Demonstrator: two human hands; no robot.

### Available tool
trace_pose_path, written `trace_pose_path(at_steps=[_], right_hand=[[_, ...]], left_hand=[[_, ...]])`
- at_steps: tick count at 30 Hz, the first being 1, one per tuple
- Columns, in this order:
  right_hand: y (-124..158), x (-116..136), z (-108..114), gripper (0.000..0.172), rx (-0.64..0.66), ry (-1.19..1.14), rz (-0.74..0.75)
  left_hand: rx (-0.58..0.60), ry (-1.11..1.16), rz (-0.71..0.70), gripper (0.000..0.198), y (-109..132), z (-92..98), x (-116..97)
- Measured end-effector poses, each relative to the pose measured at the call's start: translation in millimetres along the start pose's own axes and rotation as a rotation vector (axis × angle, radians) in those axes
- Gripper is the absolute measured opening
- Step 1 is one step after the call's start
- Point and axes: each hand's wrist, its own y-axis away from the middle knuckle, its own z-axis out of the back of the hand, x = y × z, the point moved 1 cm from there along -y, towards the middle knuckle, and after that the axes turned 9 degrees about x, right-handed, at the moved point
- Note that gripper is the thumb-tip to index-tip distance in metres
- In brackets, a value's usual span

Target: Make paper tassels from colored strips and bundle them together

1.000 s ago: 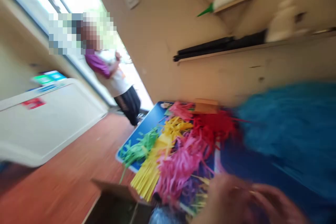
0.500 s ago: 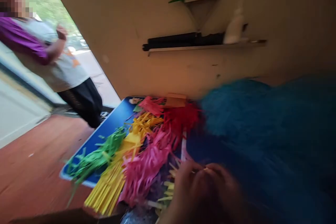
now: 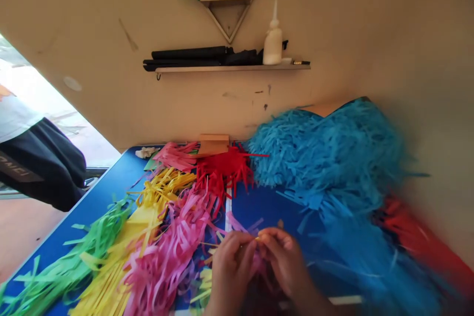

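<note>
A thin yellowish strip of fringed paper [image 3: 259, 238] lies between the fingertips of both hands, low at the middle of the blue table [image 3: 99, 197]; the left hand [image 3: 231, 269] and the right hand [image 3: 287, 264] meet there, fingers curled and pressed together in a pinch on the strip, though blur hides exactly how each finger sits; both hands rise from the bottom edge, backs toward the camera, knuckles nearly touching. Left of them lie fans of cut paper: pink fringe [image 3: 174, 247], yellow fringe [image 3: 126, 242], green fringe [image 3: 74, 266] and red fringe [image 3: 222, 170] farther back; a large form covered in blue fringe [image 3: 326, 158] stands to the right against the wall. A white glue bottle [image 3: 273, 42] stands on a shelf [image 3: 229, 67] above. Compared with half a second ago, the view has swung rightward and levelled, the standing person [image 3: 37, 168] has slid to the left edge, and the hands sit more central and sharper.
</note>
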Motion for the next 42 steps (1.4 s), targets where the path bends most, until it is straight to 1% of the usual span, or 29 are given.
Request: trace_pose_path(at_steps=[4,7,9,11,13,17,19,22,26,30,34,37,42], right_hand=[[2,3,5,0.028,0.007,0.140,0.037],[4,7,9,0.024,0.018,0.309,0.070],[5,8,9,0.024,0.032,0.367,0.074],[5,6,8,0.025,0.031,0.342,0.059],[5,3,7,0.027,0.028,0.268,0.032],[5,-3,7,0.030,0.023,0.144,-0.001],[5,-4,8,0.028,0.027,0.170,0.016],[8,-1,10,0.026,0.049,0.284,0.062],[12,2,9,0.029,0.063,0.363,0.070],[14,1,8,0.030,0.085,0.343,0.092],[13,2,9,0.031,0.061,0.318,0.082],[14,4,7,0.030,0.085,0.327,0.077],[14,7,9,0.028,0.132,0.283,0.020]], left_hand=[[0.020,-0.022,-0.001,0.017,-2,5.1,-6],[0.020,-0.032,0.012,0.016,-2,4.9,-6],[0.008,-0.050,0.019,0.016,-2,4.0,-5],[-0.014,-0.077,0.004,0.015,-3,3.6,-5],[-0.021,-0.102,-0.038,0.013,-3,3.7,-6],[0.030,-0.128,-0.102,0.012,-4,5.8,-8],[0.070,-0.120,-0.102,0.012,-5,7.6,-9],[0.118,-0.089,-0.076,0.013,-6,8.9,-10],[0.121,-0.133,-0.041,0.012,-4,5.4,-11],[0.109,-0.145,-0.039,0.012,1,2.9,-11],[0.166,-0.103,-0.037,0.013,2,8.5,-9],[0.199,-0.095,-0.039,0.015,1,12.4,-9],[0.174,-0.125,-0.067,0.015,1,12.5,-8]])
